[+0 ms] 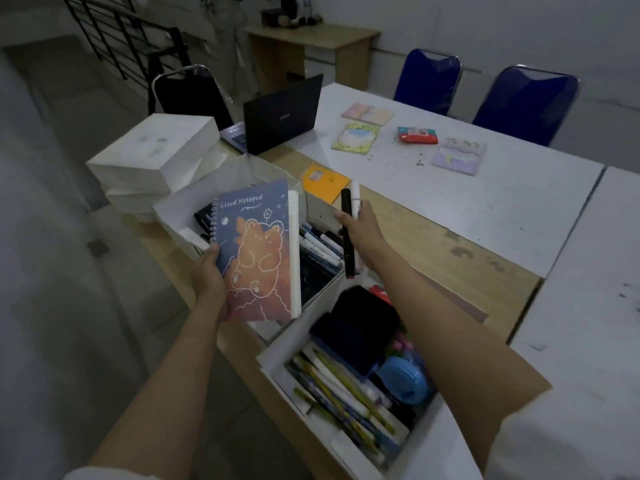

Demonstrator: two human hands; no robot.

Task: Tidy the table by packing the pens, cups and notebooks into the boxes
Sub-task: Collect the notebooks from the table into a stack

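Note:
My left hand [208, 278] grips a spiral "Cloud Notepad" notebook [258, 251] with a bear on its cover, held upright over the middle white box [166, 211]. That box holds several pens [320, 249] and dark items. My right hand [362, 233] holds a black marker [347, 233] and a white marker [355, 199] together above the same box. The near white box [273, 362] contains pencils, notebooks, a dark case and a blue cup [403, 379]. An orange notebook [325, 183] lies on the wooden table beyond the boxes.
Three small notebooks [355, 138] [367, 114] [459, 155] and a red packet [417, 135] lie on the white table. A black laptop [282, 114] stands open at the back. Stacked closed white boxes [152, 150] sit far left. Chairs surround the tables.

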